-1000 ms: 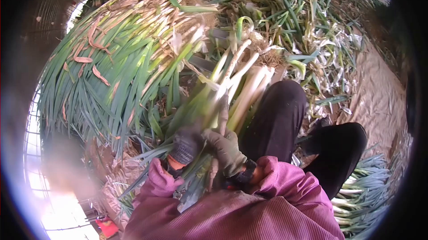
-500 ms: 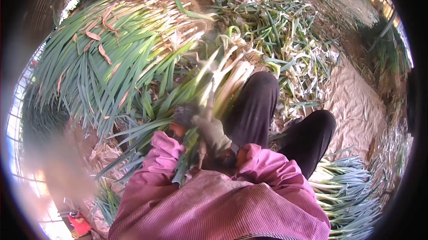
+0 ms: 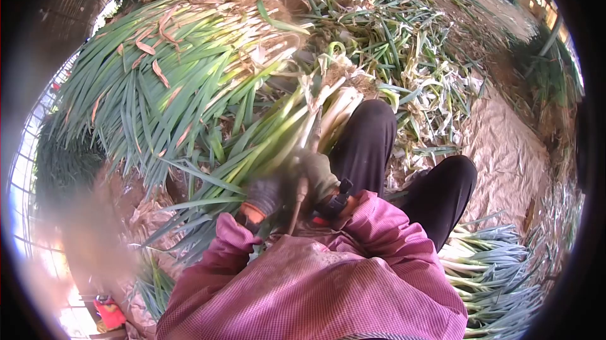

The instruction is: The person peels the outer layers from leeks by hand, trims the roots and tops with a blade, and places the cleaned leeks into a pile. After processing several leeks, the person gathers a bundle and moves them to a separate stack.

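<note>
My right hand [image 3: 320, 172], in a pale grey-green glove and with a dark band at the wrist, is closed round a thin brown stick-like thing [image 3: 300, 200]. Its lower end points toward my lap; I cannot make out its kind. Beside it my left hand [image 3: 264, 193], in a dark glove with an orange cuff, is against the leaves of some long green onions [image 3: 268, 144]. Its fingers are blurred and partly hidden. Pale stalks [image 3: 344, 105] with roots lean on my knee, pointing away from me.
A large heap of green onions [image 3: 145, 81] lies at the left. Stripped leaves [image 3: 416, 68] are piled beyond my knees. At the right are brown sheeting [image 3: 505, 150] and a row of green onions [image 3: 489, 270]. A red item [image 3: 110, 313] is at lower left.
Both hands have shifted slightly right, and my right hand's wrist band now shows more. The view has moved a little. The heaps stay as they were.
</note>
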The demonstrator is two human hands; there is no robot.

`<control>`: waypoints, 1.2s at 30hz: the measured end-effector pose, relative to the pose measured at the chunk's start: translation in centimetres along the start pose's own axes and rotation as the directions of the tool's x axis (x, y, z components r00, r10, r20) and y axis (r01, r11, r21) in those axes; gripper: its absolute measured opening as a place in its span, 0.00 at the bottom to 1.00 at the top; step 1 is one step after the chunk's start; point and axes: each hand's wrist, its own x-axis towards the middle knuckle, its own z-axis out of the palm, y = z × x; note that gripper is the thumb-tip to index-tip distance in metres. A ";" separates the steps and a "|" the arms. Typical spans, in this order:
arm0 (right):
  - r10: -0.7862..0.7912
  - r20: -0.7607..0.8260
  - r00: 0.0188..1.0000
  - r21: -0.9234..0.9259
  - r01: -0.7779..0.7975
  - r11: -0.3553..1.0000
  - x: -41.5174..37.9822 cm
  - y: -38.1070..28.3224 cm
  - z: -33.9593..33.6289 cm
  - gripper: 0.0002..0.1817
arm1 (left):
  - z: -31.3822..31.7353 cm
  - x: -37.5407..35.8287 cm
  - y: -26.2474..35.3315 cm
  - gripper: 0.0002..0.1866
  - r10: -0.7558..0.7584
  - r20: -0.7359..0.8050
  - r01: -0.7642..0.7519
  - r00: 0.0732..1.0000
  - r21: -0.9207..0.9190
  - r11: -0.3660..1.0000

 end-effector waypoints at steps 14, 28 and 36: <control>0.026 0.047 0.999 -0.089 -0.021 0.996 -3.8 -1.1 0.8 0.21 | -1.7 0.8 1.7 0.15 -0.227 0.231 0.261 0.946 -0.129 0.957; 0.017 0.059 0.998 -0.039 -0.015 0.999 -3.4 -0.1 -0.6 0.19 | -1.7 -0.3 -0.2 0.15 -0.153 0.188 0.207 0.970 -0.312 0.927; -0.006 0.046 0.999 -0.096 0.010 0.995 -0.9 -1.2 -0.7 0.17 | -2.0 -2.5 -0.2 0.16 -0.190 0.164 0.223 0.968 -0.214 0.951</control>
